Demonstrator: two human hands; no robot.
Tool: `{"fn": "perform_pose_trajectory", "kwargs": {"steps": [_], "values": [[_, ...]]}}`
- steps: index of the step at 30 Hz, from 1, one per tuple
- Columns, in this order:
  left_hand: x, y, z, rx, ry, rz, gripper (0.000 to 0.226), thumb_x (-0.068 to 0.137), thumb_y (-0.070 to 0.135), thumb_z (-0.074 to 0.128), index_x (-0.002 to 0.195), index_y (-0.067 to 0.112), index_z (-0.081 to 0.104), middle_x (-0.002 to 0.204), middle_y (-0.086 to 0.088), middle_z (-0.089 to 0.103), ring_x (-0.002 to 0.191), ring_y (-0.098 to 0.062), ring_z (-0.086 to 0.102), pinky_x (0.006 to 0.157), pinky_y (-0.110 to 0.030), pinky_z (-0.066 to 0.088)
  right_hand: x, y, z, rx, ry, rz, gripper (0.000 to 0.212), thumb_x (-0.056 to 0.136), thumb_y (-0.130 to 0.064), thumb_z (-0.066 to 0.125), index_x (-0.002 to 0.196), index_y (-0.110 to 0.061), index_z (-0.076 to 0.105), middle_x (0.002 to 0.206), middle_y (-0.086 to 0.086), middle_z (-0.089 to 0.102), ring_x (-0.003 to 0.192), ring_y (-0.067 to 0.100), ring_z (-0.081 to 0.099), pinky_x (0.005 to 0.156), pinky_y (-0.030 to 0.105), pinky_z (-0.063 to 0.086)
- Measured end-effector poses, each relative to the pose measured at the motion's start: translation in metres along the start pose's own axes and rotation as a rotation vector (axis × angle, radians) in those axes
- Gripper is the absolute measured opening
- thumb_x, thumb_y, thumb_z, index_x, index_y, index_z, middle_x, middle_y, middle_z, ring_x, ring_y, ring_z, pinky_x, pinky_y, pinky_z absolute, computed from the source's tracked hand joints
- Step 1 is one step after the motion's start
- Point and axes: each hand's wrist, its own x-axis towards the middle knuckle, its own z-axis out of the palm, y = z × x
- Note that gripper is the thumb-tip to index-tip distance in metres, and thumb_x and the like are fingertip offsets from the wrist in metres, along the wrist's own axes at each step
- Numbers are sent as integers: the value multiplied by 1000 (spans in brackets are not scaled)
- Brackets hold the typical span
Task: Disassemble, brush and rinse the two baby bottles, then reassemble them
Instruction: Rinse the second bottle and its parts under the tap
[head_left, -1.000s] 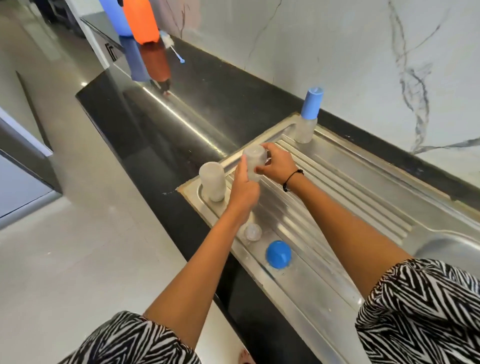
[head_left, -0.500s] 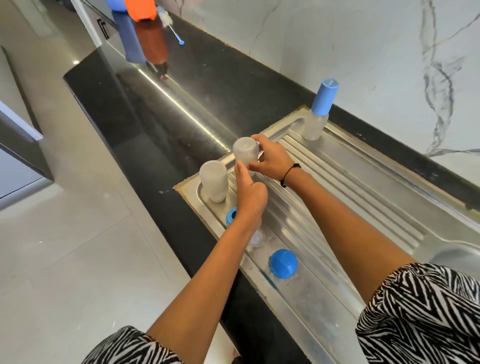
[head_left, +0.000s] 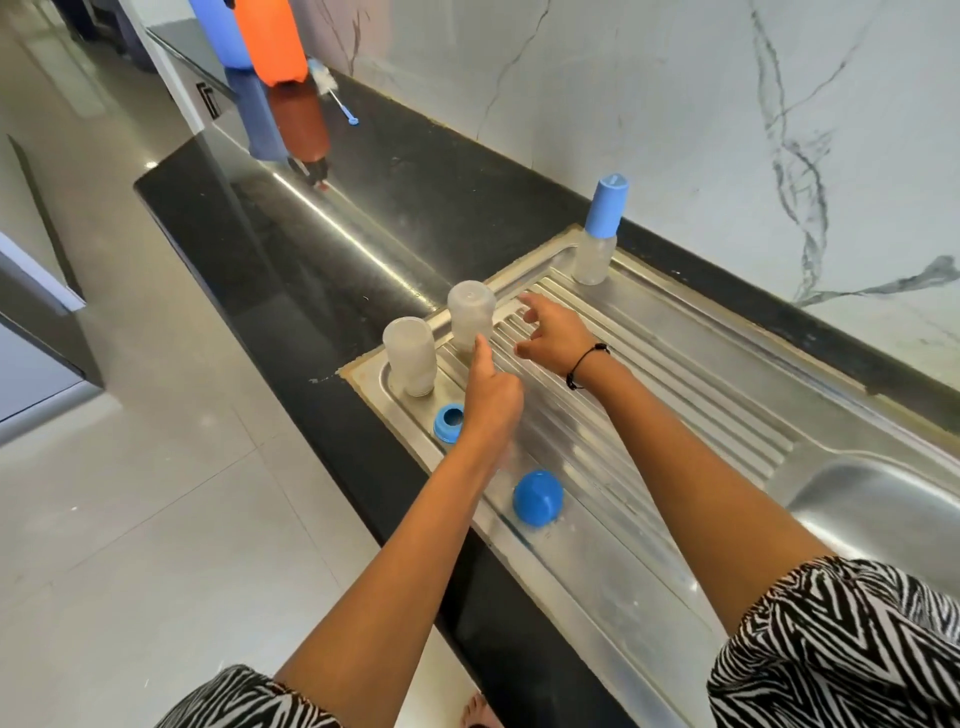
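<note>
Now frosted cylindrical bottles (head_left: 470, 317) on ribbed steel drainboard (head_left: 675, 405)

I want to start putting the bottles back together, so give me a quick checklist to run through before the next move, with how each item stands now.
1. Both bottle bodies inverted on the drainboard: ok, the left bottle body and the right bottle body stand mouth down.
2. Blue collar ring within reach: ok, beside the left hand.
3. Blue dome cap at hand: ok, on the drainboard's near edge.
4. Hands free: right hand ok, fingers spread, holding nothing; left hand cannot tell.
5. Nipples located: cannot tell.
6. Capped bottle by the wall: not ok if it counts as one of the pair, since it remains assembled.
</note>
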Motion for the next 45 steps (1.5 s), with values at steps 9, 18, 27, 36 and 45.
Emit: {"fn": "perform_pose_trajectory", "kwargs": {"steps": [9, 18, 27, 36, 45], "values": [[-70, -14, 71, -2, -88, 10, 59, 85, -13, 35, 136, 14, 46, 141, -1, 45, 131, -13, 40, 109, -30, 33, -136, 70, -33, 55, 65, 189, 58, 86, -4, 59, 140, -10, 40, 128, 10, 56, 114, 25, 54, 95, 29, 41], [-159, -81, 186, 89, -438, -31, 29, 90, -8, 42, 79, 15, 56, 72, -4, 60, 48, 2, 57, 52, -7, 43, -317, 212, -48, 31, 201, 543, 34, 85, 2, 48, 115, -3, 64, 116, 15, 65, 111, 31, 58, 95, 34, 41], [-206, -135, 279, 415, -743, -154, 27, 90, -12, 37, 90, 5, 58, 71, -8, 59, 64, -14, 55, 46, -6, 42, -412, 299, -33, -25, -88, 776, 26, 86, -4, 55, 109, 0, 65, 115, 18, 64, 110, 34, 57, 94, 36, 45], [-186, -175, 315, 600, -813, -260, 23, 91, -7, 42, 83, 9, 56, 77, -5, 59, 64, -12, 55, 46, -8, 42, -414, 298, 2, 74, -466, 640, 21, 86, -16, 57, 96, -5, 71, 88, 11, 69, 76, 22, 61, 70, 28, 47], [-171, -199, 317, 635, -793, -369, 30, 91, -5, 43, 71, 14, 55, 69, -8, 57, 56, -16, 53, 36, -9, 35, -406, 289, 47, -326, -788, 334, 20, 93, -15, 49, 105, -5, 64, 105, 8, 66, 92, 26, 63, 68, 31, 47]]}}
